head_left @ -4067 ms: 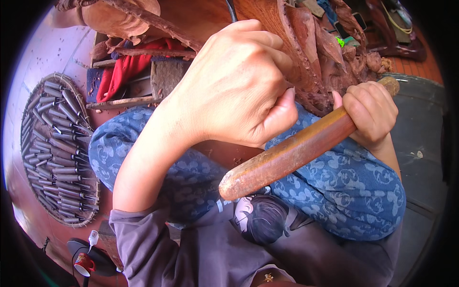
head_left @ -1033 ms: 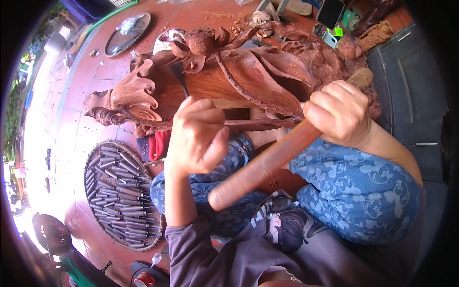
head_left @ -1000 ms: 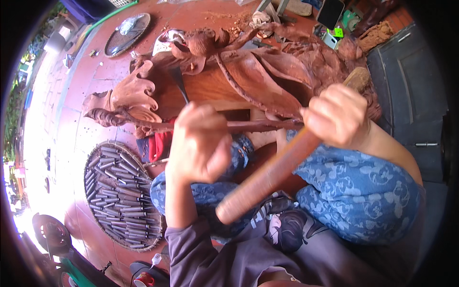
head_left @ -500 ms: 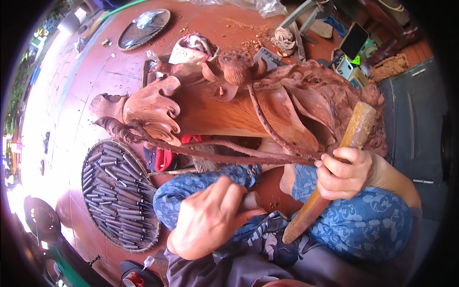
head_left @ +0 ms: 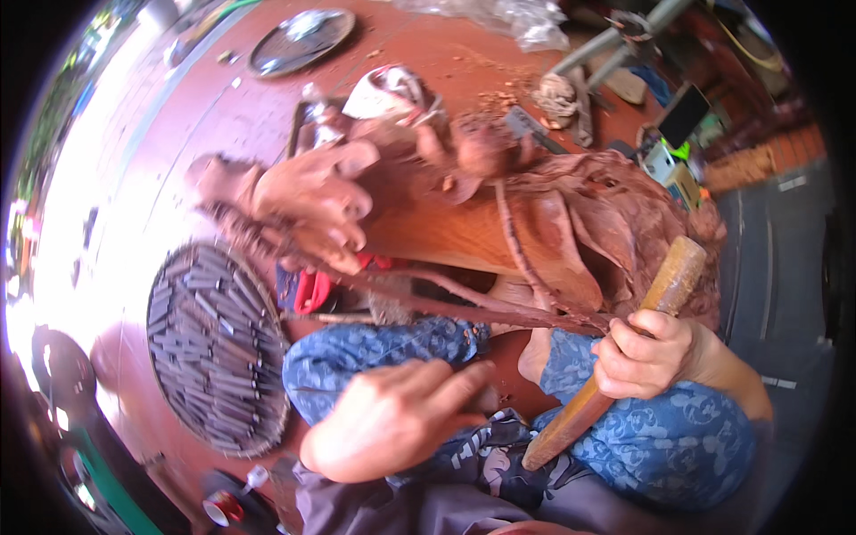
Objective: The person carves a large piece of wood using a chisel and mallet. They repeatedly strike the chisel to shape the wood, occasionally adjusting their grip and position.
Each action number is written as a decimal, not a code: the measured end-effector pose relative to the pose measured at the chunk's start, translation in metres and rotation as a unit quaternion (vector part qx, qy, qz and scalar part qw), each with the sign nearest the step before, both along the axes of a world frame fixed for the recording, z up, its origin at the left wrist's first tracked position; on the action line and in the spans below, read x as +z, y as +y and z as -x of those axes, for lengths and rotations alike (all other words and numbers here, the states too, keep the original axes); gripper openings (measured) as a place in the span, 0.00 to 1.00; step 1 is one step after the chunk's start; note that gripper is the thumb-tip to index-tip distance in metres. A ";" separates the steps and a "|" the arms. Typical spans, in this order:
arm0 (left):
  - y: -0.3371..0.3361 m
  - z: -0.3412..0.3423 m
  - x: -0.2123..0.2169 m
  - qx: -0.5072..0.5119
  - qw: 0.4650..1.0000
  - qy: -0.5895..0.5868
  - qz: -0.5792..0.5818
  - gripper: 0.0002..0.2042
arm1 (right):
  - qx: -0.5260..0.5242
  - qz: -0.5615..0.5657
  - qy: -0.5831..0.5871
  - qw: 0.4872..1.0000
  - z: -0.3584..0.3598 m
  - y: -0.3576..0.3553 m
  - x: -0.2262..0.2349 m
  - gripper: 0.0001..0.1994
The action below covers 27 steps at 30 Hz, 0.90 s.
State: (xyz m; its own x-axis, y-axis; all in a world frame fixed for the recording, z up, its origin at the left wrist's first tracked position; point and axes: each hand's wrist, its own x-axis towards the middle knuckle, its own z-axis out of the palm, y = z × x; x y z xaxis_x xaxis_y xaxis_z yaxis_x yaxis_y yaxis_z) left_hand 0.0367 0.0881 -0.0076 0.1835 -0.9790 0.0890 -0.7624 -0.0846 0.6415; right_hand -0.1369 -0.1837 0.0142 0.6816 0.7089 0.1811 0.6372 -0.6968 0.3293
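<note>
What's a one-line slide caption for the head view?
Seated carver: right hand grips a wooden mallet beside a large carved wood sculpture; left hand open over the lap, round tray of chisels alongside.

One wooden mallet (head_left: 624,357), one carved wooden sculpture (head_left: 464,214), one round basket (head_left: 214,348), two hands

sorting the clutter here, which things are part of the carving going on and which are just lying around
In use:
right hand gripping the wooden mallet
left hand, open over the lap
large wood carving
round tray of chisels

Lying about:
round metal plate
clear plastic sheet
red cloth
small can
</note>
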 end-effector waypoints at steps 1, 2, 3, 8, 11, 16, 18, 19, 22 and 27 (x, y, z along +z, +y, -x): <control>0.008 -0.011 -0.005 0.030 0.998 0.033 0.043 0.22 | -0.016 0.011 0.010 1.000 0.002 0.002 -0.001 0.11; 0.024 -0.017 -0.005 0.116 0.987 0.019 0.114 0.17 | -0.011 0.010 0.012 1.000 0.003 0.006 0.001 0.11; 0.046 -0.023 -0.004 0.266 0.960 -0.008 0.092 0.12 | -0.012 0.011 0.018 1.000 0.003 0.007 0.005 0.11; 0.198 -0.098 -0.060 0.700 0.713 -0.045 0.019 0.16 | -0.013 0.000 0.035 0.999 0.011 0.004 -0.005 0.08; 0.302 -0.119 -0.142 0.791 0.589 -0.077 -0.143 0.29 | -0.011 -0.004 0.059 0.998 0.008 0.006 -0.003 0.08; 0.328 -0.103 -0.228 0.803 0.563 0.005 -0.196 0.30 | -0.037 0.014 0.038 0.998 0.010 0.006 0.006 0.10; 0.317 -0.098 -0.236 0.796 0.569 -0.015 -0.207 0.27 | -0.049 0.025 0.023 0.998 0.012 0.002 0.012 0.11; 0.316 -0.095 -0.240 0.797 0.561 -0.051 -0.218 0.26 | -0.053 0.030 0.015 0.998 0.012 0.002 0.016 0.11; 0.295 -0.094 -0.239 0.807 0.520 -0.148 -0.239 0.19 | -0.079 0.052 -0.004 0.996 0.019 -0.003 0.036 0.13; 0.273 -0.135 -0.225 0.766 0.616 -0.094 -0.158 0.16 | -0.190 0.114 -0.074 0.972 0.066 -0.033 0.086 0.18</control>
State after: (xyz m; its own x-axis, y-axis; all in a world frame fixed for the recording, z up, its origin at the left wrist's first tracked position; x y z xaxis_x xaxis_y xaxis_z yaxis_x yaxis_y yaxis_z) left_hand 0.1713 0.3611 -0.2330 0.9294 0.3557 0.0981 0.3088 -0.8955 0.3205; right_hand -0.2025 -0.2163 0.0999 0.8801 0.4451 0.1653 0.2824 -0.7706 0.5714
